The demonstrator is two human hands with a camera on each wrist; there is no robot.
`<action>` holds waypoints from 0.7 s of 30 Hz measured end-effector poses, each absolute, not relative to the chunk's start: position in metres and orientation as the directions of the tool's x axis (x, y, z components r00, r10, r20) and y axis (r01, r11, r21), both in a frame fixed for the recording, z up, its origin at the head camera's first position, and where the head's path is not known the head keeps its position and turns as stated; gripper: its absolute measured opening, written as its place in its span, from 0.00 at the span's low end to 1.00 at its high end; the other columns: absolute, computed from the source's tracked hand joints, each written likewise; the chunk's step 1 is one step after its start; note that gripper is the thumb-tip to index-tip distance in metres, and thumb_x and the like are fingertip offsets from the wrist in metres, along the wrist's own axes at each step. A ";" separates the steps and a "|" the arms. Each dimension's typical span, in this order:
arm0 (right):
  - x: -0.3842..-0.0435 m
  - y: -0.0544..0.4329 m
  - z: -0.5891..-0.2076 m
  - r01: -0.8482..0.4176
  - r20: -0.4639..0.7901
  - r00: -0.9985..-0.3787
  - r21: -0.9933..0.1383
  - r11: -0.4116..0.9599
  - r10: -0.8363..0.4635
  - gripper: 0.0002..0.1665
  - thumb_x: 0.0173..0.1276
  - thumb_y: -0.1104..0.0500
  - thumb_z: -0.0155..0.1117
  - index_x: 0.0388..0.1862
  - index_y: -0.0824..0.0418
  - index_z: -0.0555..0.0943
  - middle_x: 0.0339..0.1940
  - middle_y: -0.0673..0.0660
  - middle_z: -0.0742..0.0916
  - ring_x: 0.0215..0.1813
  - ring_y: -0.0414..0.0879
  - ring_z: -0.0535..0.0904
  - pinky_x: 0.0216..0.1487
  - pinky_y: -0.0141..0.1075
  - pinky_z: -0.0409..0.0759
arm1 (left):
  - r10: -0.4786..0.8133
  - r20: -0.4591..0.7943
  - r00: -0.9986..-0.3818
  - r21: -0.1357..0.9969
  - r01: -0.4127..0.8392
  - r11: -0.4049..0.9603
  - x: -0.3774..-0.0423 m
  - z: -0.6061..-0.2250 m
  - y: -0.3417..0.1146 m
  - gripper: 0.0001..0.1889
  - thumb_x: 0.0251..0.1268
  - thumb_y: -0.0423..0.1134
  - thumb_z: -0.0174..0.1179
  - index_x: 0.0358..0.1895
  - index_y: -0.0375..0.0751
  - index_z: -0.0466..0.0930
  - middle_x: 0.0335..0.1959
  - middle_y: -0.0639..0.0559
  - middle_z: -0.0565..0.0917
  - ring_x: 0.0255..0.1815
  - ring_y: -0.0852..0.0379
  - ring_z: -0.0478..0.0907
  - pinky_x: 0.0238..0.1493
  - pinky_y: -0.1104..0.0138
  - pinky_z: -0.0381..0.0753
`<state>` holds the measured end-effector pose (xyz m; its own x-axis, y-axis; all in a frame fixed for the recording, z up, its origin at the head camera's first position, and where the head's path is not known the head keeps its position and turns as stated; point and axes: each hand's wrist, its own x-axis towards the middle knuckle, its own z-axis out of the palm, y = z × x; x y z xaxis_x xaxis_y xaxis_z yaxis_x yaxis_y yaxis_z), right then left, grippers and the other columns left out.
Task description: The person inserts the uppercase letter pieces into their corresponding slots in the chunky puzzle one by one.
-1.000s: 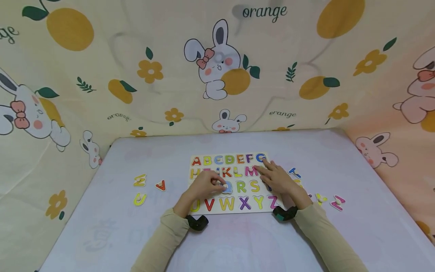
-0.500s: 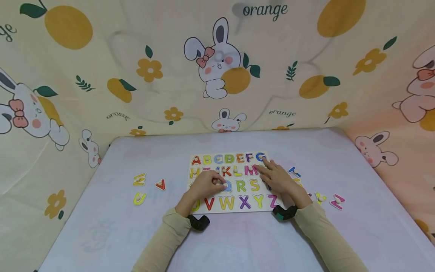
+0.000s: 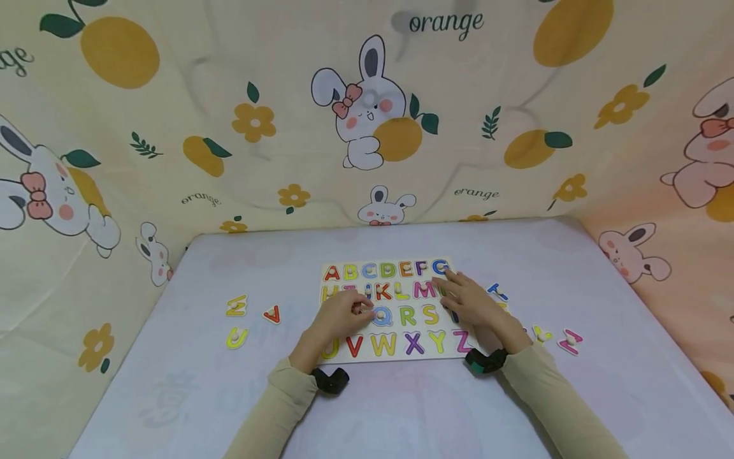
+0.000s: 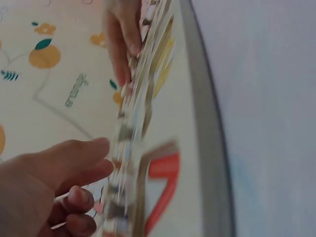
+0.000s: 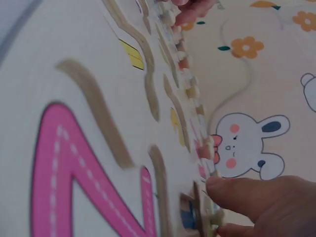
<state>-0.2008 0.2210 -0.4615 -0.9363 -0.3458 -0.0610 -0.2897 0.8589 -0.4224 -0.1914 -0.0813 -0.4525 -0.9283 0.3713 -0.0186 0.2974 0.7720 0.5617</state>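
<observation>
On the table lies an alphabet puzzle board with coloured letters in rows. My left hand hovers over its left part, thumb and forefinger just left of the blue Q piece, whose small knob shows free of them. In the left wrist view, that hand's thumb and loosely bent fingers hold nothing visible. My right hand rests at the board's right side with fingers spread, near the pink M piece and below the blue G piece. It covers part of the second and third rows.
Left of the board lie a yellow piece, a red V-like piece and a yellow U piece. To the right are a blue T piece, a yellow Y piece and a pink piece. Patterned cloth rises behind the table.
My left thumb and forefinger have come off the Q piece's knob and shifted slightly left. The Q stays in the board. My right fingers have drawn back slightly from the M.
</observation>
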 end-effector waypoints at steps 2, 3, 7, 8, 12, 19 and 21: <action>-0.199 0.224 -0.459 -0.266 -0.071 -0.942 -0.442 0.857 -0.329 0.30 0.74 0.53 0.53 0.73 0.55 0.65 0.76 0.69 0.62 0.76 0.71 0.53 0.72 0.67 0.55 | 0.366 0.023 -0.930 0.539 0.320 0.779 -0.191 -0.452 -0.087 0.11 0.63 0.47 0.63 0.43 0.47 0.87 0.34 0.54 0.80 0.47 0.57 0.79 0.47 0.65 0.80; -0.198 0.226 -0.457 -0.258 -0.070 -0.944 -0.449 0.856 -0.322 0.30 0.74 0.53 0.53 0.73 0.56 0.65 0.76 0.69 0.63 0.76 0.70 0.54 0.72 0.66 0.56 | 0.370 0.050 -0.928 0.514 0.342 0.787 -0.191 -0.452 -0.090 0.11 0.64 0.46 0.62 0.43 0.47 0.87 0.38 0.52 0.81 0.52 0.54 0.79 0.54 0.62 0.80; -0.190 0.235 -0.448 -0.214 -0.033 -0.964 -0.484 0.848 -0.262 0.30 0.74 0.53 0.54 0.72 0.58 0.66 0.74 0.67 0.67 0.75 0.67 0.59 0.71 0.65 0.60 | 0.366 0.099 -0.925 0.381 0.375 0.845 -0.191 -0.450 -0.099 0.14 0.66 0.46 0.59 0.51 0.48 0.84 0.54 0.49 0.78 0.62 0.50 0.72 0.64 0.53 0.73; -0.189 0.239 -0.447 -0.206 -0.014 -0.969 -0.492 0.846 -0.245 0.29 0.73 0.54 0.55 0.71 0.59 0.67 0.73 0.67 0.69 0.74 0.67 0.60 0.70 0.64 0.61 | 0.364 0.093 -0.927 0.350 0.373 0.860 -0.191 -0.450 -0.101 0.16 0.67 0.47 0.58 0.54 0.49 0.82 0.57 0.48 0.77 0.63 0.49 0.70 0.65 0.52 0.71; -0.182 0.256 -0.444 -0.196 0.083 -0.980 -0.509 0.838 -0.179 0.24 0.69 0.59 0.59 0.63 0.63 0.75 0.64 0.68 0.76 0.66 0.65 0.69 0.64 0.62 0.70 | 0.375 0.016 -0.927 0.303 0.362 0.882 -0.191 -0.453 -0.107 0.23 0.70 0.51 0.54 0.65 0.52 0.74 0.71 0.48 0.68 0.75 0.46 0.61 0.74 0.47 0.60; -0.172 0.281 -0.442 -0.193 0.161 -0.978 -0.501 0.844 -0.128 0.18 0.64 0.62 0.65 0.52 0.68 0.81 0.47 0.67 0.80 0.46 0.58 0.75 0.43 0.46 0.78 | 0.432 -0.079 -0.899 0.359 0.378 0.853 -0.192 -0.459 -0.112 0.25 0.74 0.54 0.46 0.70 0.56 0.66 0.78 0.51 0.58 0.81 0.47 0.51 0.80 0.51 0.51; -0.170 0.286 -0.443 -0.188 0.159 -0.979 -0.503 0.843 -0.123 0.17 0.64 0.61 0.65 0.51 0.68 0.82 0.44 0.66 0.80 0.42 0.55 0.75 0.38 0.38 0.75 | 0.435 -0.090 -0.896 0.368 0.376 0.850 -0.194 -0.459 -0.112 0.25 0.74 0.54 0.44 0.71 0.57 0.65 0.78 0.51 0.57 0.81 0.48 0.50 0.80 0.52 0.49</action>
<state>-0.1704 0.2859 -0.4427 -0.9795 -0.1234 0.1593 -0.1881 0.8434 -0.5033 -0.1935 -0.1121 -0.4595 -0.8961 0.4347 -0.0900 0.3756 0.8504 0.3683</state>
